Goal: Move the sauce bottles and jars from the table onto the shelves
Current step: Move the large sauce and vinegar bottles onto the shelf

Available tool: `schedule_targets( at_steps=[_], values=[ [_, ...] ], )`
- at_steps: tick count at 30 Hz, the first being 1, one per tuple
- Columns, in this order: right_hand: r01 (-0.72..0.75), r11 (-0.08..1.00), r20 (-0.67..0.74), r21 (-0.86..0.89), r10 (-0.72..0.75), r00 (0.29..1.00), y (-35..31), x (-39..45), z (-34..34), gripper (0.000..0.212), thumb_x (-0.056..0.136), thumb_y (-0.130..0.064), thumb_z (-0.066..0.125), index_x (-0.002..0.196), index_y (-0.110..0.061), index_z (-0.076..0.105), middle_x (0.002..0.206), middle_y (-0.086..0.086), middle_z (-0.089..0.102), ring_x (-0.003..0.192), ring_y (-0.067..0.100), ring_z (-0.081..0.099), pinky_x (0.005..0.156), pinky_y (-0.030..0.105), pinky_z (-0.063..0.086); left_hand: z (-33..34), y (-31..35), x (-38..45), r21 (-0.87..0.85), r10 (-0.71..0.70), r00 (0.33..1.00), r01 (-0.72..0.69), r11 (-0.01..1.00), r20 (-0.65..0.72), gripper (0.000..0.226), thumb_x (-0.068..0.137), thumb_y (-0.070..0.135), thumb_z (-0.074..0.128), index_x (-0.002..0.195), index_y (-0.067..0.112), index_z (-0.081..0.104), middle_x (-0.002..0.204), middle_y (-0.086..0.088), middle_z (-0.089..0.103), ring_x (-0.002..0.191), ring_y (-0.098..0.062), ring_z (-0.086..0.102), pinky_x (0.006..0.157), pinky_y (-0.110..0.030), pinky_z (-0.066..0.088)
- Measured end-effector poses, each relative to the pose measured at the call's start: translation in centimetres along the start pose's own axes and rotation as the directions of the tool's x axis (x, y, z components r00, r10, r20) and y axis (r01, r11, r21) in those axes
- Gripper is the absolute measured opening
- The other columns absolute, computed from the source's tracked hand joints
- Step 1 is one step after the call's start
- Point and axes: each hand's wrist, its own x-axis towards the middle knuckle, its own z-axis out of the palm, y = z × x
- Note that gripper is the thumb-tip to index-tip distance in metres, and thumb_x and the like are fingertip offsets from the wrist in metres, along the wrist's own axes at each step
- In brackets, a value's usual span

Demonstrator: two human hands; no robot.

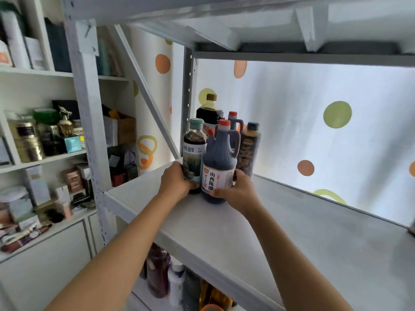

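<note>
Both bare arms reach forward and up; left hand (176, 179) and right hand (235, 191) curl with fingers wrapped, thumbs forward

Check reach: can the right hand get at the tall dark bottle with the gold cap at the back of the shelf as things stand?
Probably not directly. The right hand grips the vinegar jug, which stands in front of the gold-capped bottle, along with the teal-capped bottle held by the left hand. It would have to let go and reach over.
</note>
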Motion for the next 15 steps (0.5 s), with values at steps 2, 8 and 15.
schedule_targets(
  at_steps=[2,8,15],
  values=[
    [0.014,0.999,-0.012,0.043,-0.014,1.0,0.2,1.5,0.8,0.071,0.057,-0.018,0.094,0.118,-0.014,0.058,0.109,-0.003,0.069,0.099,0.015,0.066,0.082,0.03,0.057,0.7,0.2,1.4,-0.007,-0.014,1.0,0.013,1.0,-0.028,0.063,0.064,0.028,0.088,0.113,0.007,0.055,0.115,-0.014,0.065,0.108,-0.035,0.061,0.083,-0.036,0.049],
    [0.029,0.999,-0.072,0.047,-0.025,0.997,1.5,5.2,2.4,0.065,0.057,-0.023,0.094,0.112,-0.016,0.059,0.104,-0.005,0.07,0.095,0.014,0.067,0.074,0.023,0.053,2.6,-0.5,5.2,-0.024,-0.003,0.999,0.002,1.0,-0.036,0.06,0.07,0.03,0.086,0.116,0.009,0.054,0.117,-0.011,0.066,0.108,-0.033,0.062,0.091,-0.041,0.051],
    [0.059,0.998,-0.135,0.027,-0.055,0.989,2.4,4.8,3.1,0.057,0.07,-0.031,0.086,0.116,-0.018,0.055,0.103,-0.011,0.063,0.091,0.006,0.059,0.058,0.002,0.04,3.9,-1.9,6.9,-0.191,0.022,1.0,-0.023,0.981,-0.004,0.05,0.073,0.021,0.084,0.114,0.011,0.057,0.114,-0.006,0.066,0.105,-0.026,0.062,0.096,-0.042,0.05]
  ],
)
